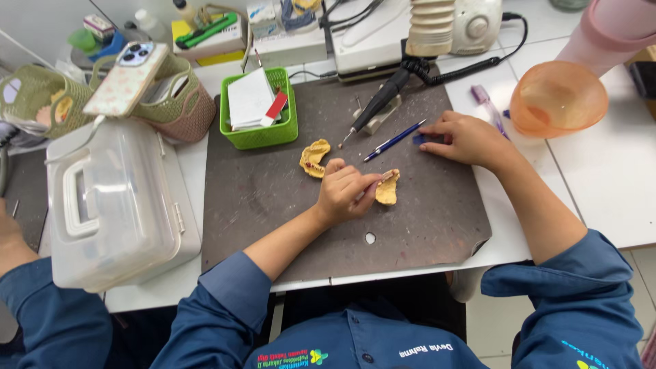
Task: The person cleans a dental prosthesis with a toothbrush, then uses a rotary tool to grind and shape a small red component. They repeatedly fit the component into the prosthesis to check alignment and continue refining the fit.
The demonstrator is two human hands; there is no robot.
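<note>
**Landmark:** dark grey rectangular work mat [273, 205] on the white bench; all places are given from it.

**Left hand** [345, 195]: near the mat's centre, fingers curled shut around a thin metal hand tool whose tip rests against a yellow plaster dental cast [387, 188], just right of the hand and touching it.

**Right hand** [465, 140]: near the mat's upper right edge, lying flat with fingertips pinched on a small dark blue piece [419, 139]; what that piece is cannot be told.

**Second yellow plaster dental cast** [314, 158]: above and left of the left hand, lying free, apart from both hands.

**Blue pen-like stick** [394, 141]: on the mat between the two hands, untouched.

**Black motor handpiece** [378, 106]: at the mat's upper edge on a small rest, cable trailing off toward the bench's back.

**Green plastic basket** [260, 133]: at the mat's upper left, holding white cards.

**Orange translucent rubber bowl** [557, 99]: off the mat's right side.

**Clear plastic lidded box** [116, 205]: off the mat's left side.

**Step in hand, as judged:** fine tool work on the cast by the left hand, while the right fetches blue material. The next move seems to call for steadying that cast and bringing the blue piece to it with a light touch.
</note>
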